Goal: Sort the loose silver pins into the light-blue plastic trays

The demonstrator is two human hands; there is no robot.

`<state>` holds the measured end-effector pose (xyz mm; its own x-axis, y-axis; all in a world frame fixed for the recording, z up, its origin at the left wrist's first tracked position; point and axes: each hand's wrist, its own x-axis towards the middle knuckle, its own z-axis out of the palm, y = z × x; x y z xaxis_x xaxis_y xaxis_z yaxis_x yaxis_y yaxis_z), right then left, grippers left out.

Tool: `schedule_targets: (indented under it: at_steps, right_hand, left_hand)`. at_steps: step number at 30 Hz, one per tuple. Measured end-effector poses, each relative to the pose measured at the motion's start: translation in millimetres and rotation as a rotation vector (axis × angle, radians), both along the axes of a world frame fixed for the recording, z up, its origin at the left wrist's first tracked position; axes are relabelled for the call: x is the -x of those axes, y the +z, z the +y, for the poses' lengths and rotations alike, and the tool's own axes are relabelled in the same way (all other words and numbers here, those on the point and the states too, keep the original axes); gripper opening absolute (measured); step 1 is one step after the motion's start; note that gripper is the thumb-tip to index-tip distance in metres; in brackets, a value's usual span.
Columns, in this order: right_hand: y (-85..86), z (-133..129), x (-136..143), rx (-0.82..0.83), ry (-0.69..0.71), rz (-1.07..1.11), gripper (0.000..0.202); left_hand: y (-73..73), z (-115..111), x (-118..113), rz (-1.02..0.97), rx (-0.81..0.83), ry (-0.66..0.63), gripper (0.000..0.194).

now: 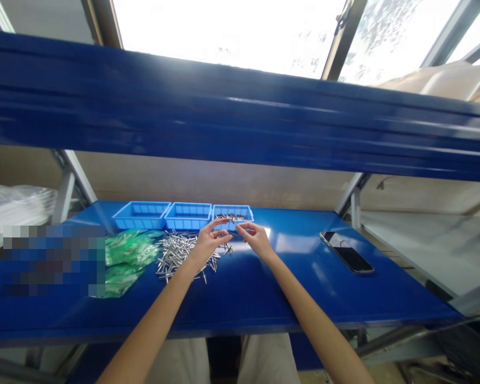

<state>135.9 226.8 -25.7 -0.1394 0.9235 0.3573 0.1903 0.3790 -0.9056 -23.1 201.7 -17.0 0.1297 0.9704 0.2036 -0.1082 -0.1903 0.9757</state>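
Observation:
A loose pile of silver blind rivets [178,253] lies on the blue table, several of them scattered along its right edge. My left hand [208,242] is over the right side of this pile, thumb and index finger apart, the index fingertip close to my other hand. My right hand [256,238] has thumb and index finger pinched on a small thin metal piece that looks like a rivet, partly lost against the bin behind. Just beyond both hands stands a blue bin [246,224] with many rivets inside.
Two more blue bins [142,221] stand left of the filled one. Green plastic bags [124,266] lie left of the pile, beside a blurred-out patch. A phone [350,253] rests on the table [304,293] at right. A blue shelf beam [224,117] crosses above.

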Motion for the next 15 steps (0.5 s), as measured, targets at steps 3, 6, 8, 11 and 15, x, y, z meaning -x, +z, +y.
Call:
schedule_targets:
  at_steps: [3, 6, 8, 11, 15]
  right_hand:
    - [1.0, -2.0, 0.3, -0.010, 0.026, -0.021, 0.030]
    - [3.0, -5.6, 1.8, -0.011, 0.075, -0.052, 0.030]
    - [4.2, -7.5, 2.5, -0.013, 0.090, -0.063, 0.029]
    - [5.1, -8.4, 2.2, -0.018, 0.090, -0.067, 0.029]
    - [6.0, -7.5, 1.5, -0.025, 0.046, -0.019, 0.029]
  left_hand:
    - [0.2, 0.1, -2.0, 0.008, -0.001, 0.041, 0.051]
    - [-2.4, 2.6, -3.5, 0.016, -0.014, 0.120, 0.044]
    - [-4.3, 4.1, -4.1, 0.038, -0.030, 0.139, 0.040]
    - [-5.8, 5.4, -4.2, 0.072, -0.033, 0.165, 0.036]
    - [-7.4, 6.5, -3.7, 0.098, -0.054, 0.203, 0.035]
